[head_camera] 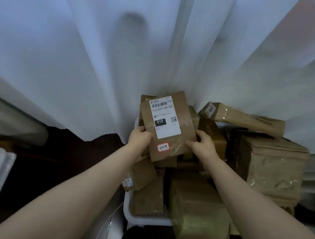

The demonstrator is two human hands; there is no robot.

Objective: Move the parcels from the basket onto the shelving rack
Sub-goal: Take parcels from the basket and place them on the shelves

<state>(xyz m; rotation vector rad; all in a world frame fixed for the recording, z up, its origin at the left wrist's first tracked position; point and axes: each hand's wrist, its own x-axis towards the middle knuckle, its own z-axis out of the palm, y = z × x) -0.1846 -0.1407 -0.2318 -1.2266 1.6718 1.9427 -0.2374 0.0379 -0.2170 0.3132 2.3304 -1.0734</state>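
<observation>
A: What takes up most of the view?

B: A white curtain (82,57) hanging across the back. Below it sits a white basket (145,220) piled with brown cardboard parcels, and more boxes are stacked to its right, including a long flat box (247,119) lying tilted on top.

A: And the parcel being handled?

B: A flat brown cardboard parcel (187,114), taped with clear tape. It carries a white shipping label (165,117) with a barcode, a black block reading "010" and a small QR code. Near its lower edge is a small red-bordered sticker (163,147) with handwriting.

A: Where is it relative to the hands?

B: It is raised above the pile in the basket, label facing the camera. The left hand (139,138) is clamped on its lower left edge, the right hand (203,144) on its lower right edge, thumbs on the front face.
</observation>
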